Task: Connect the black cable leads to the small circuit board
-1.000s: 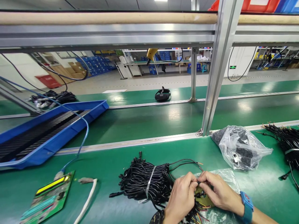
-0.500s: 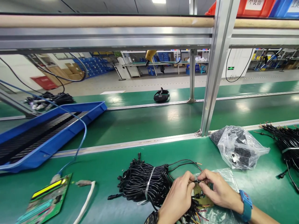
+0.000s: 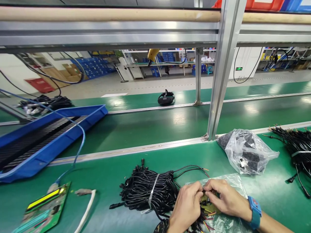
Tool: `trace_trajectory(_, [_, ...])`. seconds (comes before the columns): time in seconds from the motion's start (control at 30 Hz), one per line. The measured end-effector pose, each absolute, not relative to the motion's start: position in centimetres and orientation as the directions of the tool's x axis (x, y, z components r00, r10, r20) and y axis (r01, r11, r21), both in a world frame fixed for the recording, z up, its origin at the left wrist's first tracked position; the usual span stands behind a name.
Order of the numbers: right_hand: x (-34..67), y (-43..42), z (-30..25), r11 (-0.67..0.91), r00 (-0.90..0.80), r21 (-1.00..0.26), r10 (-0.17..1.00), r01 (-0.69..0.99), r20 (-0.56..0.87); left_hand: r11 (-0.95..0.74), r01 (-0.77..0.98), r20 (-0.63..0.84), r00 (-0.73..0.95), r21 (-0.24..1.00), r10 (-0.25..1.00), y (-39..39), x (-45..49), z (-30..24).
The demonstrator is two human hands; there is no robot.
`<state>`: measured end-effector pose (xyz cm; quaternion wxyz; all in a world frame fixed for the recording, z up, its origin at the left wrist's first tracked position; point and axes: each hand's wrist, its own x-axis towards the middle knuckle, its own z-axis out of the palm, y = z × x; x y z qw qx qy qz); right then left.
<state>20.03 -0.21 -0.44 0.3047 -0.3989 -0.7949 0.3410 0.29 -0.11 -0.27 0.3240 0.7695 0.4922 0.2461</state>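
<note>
Both hands, left hand (image 3: 187, 207) and right hand (image 3: 224, 199), pinch a small circuit board (image 3: 211, 204) with fingers pressed together, just right of the black cable bundle (image 3: 148, 189).

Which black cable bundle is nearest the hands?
The banded cable bundle at centre, touching the left hand. The other bundle lies far off at the right edge, beyond the right hand.

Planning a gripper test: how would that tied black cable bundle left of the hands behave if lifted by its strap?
The cable bundle would probably sag on both sides of its white strap. Loose ends and plugs stick out, so they would likely dangle and snag. It looks dense, so fairly heavy.
</note>
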Motion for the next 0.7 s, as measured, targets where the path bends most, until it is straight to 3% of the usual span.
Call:
trace_trajectory(0.27, [19.3, -0.3, -0.7, 0.615, -0.598, -0.628, 0.751, 0.477, 0.28, -0.297, 0.6, 0.033, 0.411, 0.743, 0.911, -0.1, 0.5, -0.3])
trace_trajectory(0.5, [19.7, 0.1, 0.0, 0.406, -0.477, -0.806, 0.861, 0.43, 0.179, -0.239, 0.608, -0.056, 0.424, 0.757, 0.904, 0.1, -0.1, 1.2])
trace_trajectory(0.7, [19.6, 0.0, 0.2, 0.362, -0.441, -0.833, 0.883, 0.418, 0.163, -0.216, 0.698, -0.111, 0.391, 0.682, 0.914, 0.0, -0.4, 1.4])
